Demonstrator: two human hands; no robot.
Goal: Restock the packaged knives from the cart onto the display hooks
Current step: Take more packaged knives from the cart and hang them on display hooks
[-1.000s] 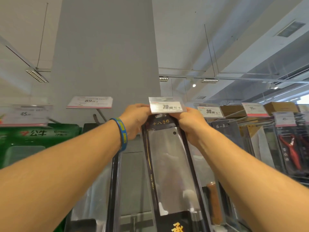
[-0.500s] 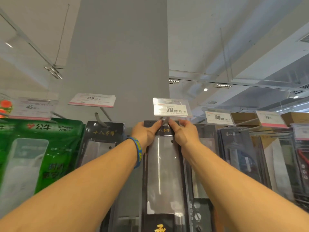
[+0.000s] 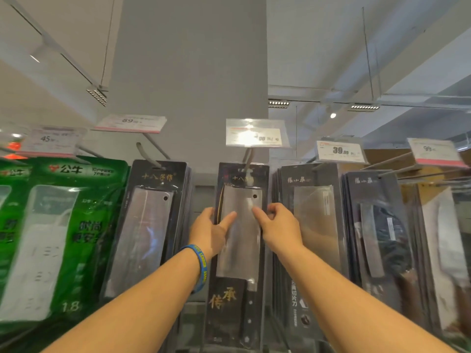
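A packaged cleaver (image 3: 240,250) in a black card with a clear window hangs from the centre display hook (image 3: 248,159), under a glaring price tag (image 3: 256,135). My left hand (image 3: 211,226), with a blue wristband, pinches the pack's left edge, thumb lying on the front. My right hand (image 3: 276,224) pinches the right edge, thumb on the clear window and fingers curled round the side. Both hands sit at the height of the blade's upper part. The cart is out of view.
A similar cleaver pack (image 3: 150,225) hangs on the hook to the left, beside green power-strip packs (image 3: 56,238). More knife packs (image 3: 313,225) fill the hooks to the right under 39 and 99 price tags. A grey pillar (image 3: 188,72) rises behind.
The pack's top now hangs on the hook. Both hands slid down from the pack's top edge under the price tag to its sides. The camera tilted down, showing more of the display.
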